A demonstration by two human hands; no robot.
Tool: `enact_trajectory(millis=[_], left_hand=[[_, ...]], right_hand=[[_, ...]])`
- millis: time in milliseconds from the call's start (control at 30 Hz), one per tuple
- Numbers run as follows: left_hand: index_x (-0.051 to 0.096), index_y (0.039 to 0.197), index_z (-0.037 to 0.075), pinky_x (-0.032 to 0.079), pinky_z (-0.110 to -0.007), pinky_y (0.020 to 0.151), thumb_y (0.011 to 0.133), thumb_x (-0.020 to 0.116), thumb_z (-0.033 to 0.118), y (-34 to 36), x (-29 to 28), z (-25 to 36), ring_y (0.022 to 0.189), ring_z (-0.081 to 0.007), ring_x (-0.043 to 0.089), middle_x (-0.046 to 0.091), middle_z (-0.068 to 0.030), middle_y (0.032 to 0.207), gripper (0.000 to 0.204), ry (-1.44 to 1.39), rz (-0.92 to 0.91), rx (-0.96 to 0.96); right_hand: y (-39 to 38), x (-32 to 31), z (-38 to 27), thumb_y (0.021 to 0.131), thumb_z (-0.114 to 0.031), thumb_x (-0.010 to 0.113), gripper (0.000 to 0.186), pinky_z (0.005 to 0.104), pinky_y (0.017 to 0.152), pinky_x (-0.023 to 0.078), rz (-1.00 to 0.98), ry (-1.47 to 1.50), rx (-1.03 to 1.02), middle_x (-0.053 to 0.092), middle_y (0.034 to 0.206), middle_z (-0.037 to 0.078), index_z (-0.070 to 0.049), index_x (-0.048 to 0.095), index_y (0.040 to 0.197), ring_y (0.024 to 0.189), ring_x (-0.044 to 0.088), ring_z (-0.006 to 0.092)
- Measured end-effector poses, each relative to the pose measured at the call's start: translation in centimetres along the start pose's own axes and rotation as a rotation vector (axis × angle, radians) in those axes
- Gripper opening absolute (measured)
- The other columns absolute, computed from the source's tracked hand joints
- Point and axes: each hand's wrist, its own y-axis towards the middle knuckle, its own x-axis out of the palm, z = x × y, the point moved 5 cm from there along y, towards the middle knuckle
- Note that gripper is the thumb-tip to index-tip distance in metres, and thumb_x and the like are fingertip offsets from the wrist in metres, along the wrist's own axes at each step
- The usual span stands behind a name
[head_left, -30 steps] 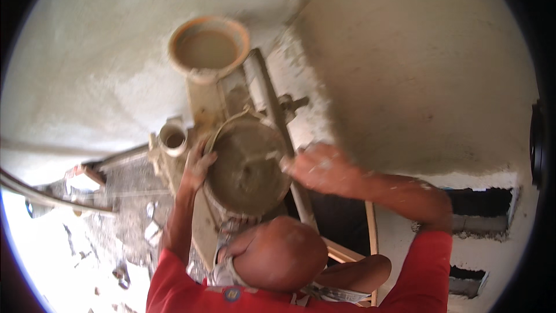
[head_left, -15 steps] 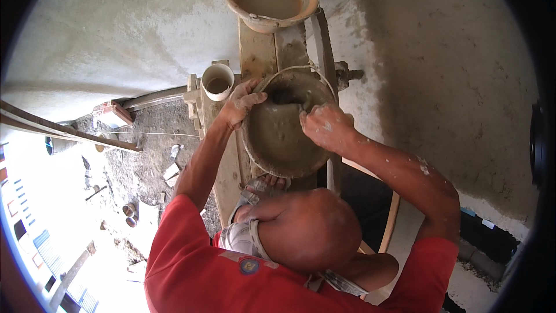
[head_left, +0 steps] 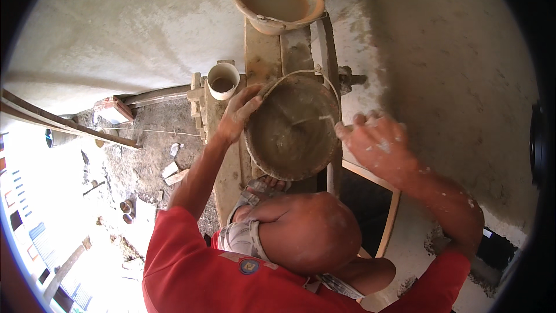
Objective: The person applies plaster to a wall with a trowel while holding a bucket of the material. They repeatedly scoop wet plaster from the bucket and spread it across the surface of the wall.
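The bucket (head_left: 260,153) is seated on planks (head_left: 262,52), its rim gripped at 10 o'clock by the bent fingers of the left hand (head_left: 238,115). At 3 o'clock, a blurred thin tool (head_left: 326,117) is held in the curled right hand (head_left: 373,141). A white cup (head_left: 223,81) is seen at 10 o'clock, a basin (head_left: 318,3) at 12.

I cannot tell what my bare, grey-spattered right hand (head_left: 379,146) holds; the lower edge cuts off my red cloth shirt (head_left: 194,264).
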Motion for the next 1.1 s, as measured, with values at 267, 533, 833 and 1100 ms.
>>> enact_trajectory(millis=[267,533,833,1100], left_hand=[[0.052,0.12,0.007,0.054,-0.028,0.064,0.1,0.055,0.041,-9.8,1.7,-0.3,0.08,-0.0135,0.064,0.064,-0.0065,0.1,0.04,-0.155,0.079,-0.368],[0.055,0.11,0.002,0.047,-0.025,0.056,0.099,0.058,0.022,-7.8,0.1,-1.4,0.07,-0.0076,0.056,0.06,-0.0008,0.085,0.024,-0.112,0.197,-0.19],[0.061,0.104,-0.003,0.043,-0.023,0.054,0.095,0.061,0.015,-1.3,-1.7,1.1,0.067,-0.0065,0.052,0.058,-0.0006,0.08,0.02,0.008,0.103,-0.194],[0.056,0.106,-0.001,0.046,-0.025,0.051,0.1,0.056,0.027,-5.2,-2.0,1.0,0.063,-0.0094,0.054,0.059,-0.0031,0.083,0.028,0.158,0.191,-0.179]], right_hand=[[8.0,3.0,-2.7,0.077,-0.018,0.066,0.02,0.0403,0.065,0.052,0.747,-0.343,-0.393,0.066,0.078,0.004,-0.01,0.072,0.095,0.08,0.067,0.0262],[8.0,6.8,-7.2,0.077,-0.019,0.065,0.025,0.0397,0.059,0.052,0.244,-0.357,-0.337,0.068,0.075,0.009,-0.002,0.07,0.095,0.072,0.068,0.0259],[3.0,5.8,-4.4,0.083,-0.015,0.063,0.029,0.0361,0.056,0.053,0.142,-0.212,-0.375,0.065,0.075,0.009,-0.006,0.068,0.111,0.069,0.067,0.0232],[2.7,-1.0,0.2,0.094,-0.018,0.058,0.019,0.0355,0.064,0.056,0.463,-0.155,-0.08,0.063,0.081,0.006,-0.009,0.068,0.107,0.081,0.065,0.0229]])
